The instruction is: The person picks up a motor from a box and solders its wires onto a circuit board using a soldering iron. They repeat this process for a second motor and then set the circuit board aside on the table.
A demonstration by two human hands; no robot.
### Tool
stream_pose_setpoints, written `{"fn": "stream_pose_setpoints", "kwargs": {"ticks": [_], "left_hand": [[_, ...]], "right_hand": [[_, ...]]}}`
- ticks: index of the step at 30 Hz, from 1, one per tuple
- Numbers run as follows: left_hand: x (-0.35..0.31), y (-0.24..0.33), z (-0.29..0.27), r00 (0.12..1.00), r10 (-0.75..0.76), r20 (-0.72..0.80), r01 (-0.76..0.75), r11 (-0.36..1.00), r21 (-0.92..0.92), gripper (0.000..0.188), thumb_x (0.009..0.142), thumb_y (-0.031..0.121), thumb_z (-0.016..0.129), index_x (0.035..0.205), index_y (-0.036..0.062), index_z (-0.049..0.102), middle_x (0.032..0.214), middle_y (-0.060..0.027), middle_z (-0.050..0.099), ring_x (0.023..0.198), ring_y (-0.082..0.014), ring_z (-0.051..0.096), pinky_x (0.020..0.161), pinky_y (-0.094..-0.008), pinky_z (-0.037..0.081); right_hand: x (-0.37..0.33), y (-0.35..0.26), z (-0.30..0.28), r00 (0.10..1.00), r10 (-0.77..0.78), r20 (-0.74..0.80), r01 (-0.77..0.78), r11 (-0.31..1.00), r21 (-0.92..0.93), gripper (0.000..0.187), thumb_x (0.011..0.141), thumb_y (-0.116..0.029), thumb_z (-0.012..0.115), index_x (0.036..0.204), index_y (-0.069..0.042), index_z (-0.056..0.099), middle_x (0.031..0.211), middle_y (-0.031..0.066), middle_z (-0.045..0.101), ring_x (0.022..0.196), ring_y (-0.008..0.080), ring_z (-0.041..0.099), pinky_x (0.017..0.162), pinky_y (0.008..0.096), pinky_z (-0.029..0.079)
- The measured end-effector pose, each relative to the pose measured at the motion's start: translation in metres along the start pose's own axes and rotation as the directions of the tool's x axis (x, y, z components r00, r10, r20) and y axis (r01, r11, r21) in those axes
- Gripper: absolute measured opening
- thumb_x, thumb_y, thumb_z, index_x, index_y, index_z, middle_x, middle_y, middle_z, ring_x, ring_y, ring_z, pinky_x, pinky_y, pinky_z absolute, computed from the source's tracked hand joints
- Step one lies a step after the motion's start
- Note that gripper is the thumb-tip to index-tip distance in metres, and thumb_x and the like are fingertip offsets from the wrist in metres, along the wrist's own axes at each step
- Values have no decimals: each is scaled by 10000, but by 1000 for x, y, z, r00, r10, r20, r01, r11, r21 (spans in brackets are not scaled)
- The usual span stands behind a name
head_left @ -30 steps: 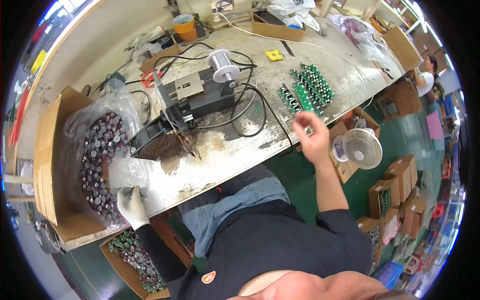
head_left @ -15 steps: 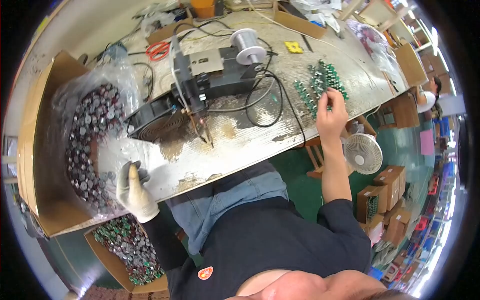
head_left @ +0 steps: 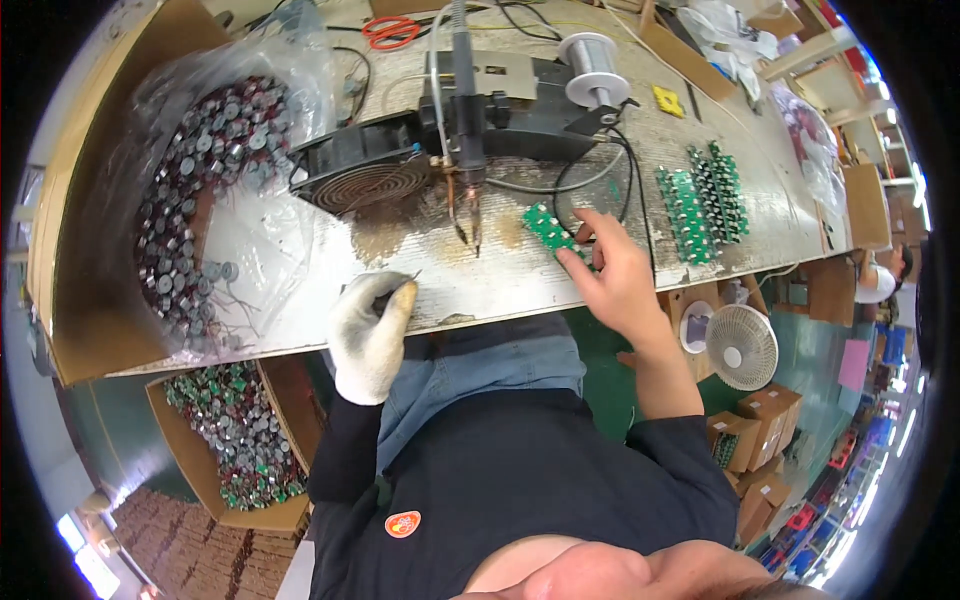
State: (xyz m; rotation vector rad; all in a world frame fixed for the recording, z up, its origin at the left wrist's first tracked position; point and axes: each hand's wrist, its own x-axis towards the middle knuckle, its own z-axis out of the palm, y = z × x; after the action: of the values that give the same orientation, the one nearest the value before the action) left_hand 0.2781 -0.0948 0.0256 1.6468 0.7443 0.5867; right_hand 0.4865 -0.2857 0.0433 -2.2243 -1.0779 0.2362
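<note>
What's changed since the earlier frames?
Right hand took a green circuit board from beside the other boards and carried it left, toward the soldering tip. Gloved left hand moved right, away from the round parts; whether it grips anything is unclear. Soldering machine, wire spool and yellow piece stayed put.

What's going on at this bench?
A person's bare right hand holds a green circuit board over the bench, to the right of an upright black tool. The gloved left hand has its fingers drawn together; what it holds, if anything, is unclear. More green boards lie to the right; small round parts fill a box at left.
</note>
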Motion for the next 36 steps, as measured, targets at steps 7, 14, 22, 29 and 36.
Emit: {"fn": "stream_pose_setpoints", "kwargs": {"ticks": [7,14,22,29,36], "left_hand": [[0,8,9,997,-71,22,70,997,9,136,854,69,636,930,-39,670,784,-67,637,679,-102,549,627,-240,435],[2,14,16,979,-181,97,188,979,-74,125,850,59,637,918,-38,675,790,-48,637,676,-80,560,618,-223,440],[8,14,32,979,-121,164,120,993,18,172,867,123,641,913,-39,677,783,-77,650,676,-100,583,619,-244,460],[9,14,34,954,-195,230,212,976,-54,187,878,140,637,908,-40,676,741,-54,640,644,-82,561,581,-241,446],[9,19,35,881,-373,291,437,878,-196,208,892,144,633,954,-51,666,691,-25,609,594,-43,517,533,-204,414]], "right_hand": [[8,6,21,977,35,210,-94,957,276,324,813,10,667,1121,28,571,867,24,511,550,44,420,521,201,342],[-4,-23,31,929,164,332,-367,525,767,344,867,24,615,1179,16,471,1023,70,565,622,42,576,464,175,414],[-12,-32,43,905,114,410,-418,409,811,382,866,26,612,1199,16,425,1036,78,566,647,70,598,470,184,445],[-13,-31,45,898,91,430,-428,406,808,390,866,27,614,1202,19,418,1053,90,560,654,71,602,472,185,449],[-12,-29,42,909,71,412,-405,392,826,404,864,21,626,1208,23,416,1056,100,555,664,80,609,482,185,456]]}}
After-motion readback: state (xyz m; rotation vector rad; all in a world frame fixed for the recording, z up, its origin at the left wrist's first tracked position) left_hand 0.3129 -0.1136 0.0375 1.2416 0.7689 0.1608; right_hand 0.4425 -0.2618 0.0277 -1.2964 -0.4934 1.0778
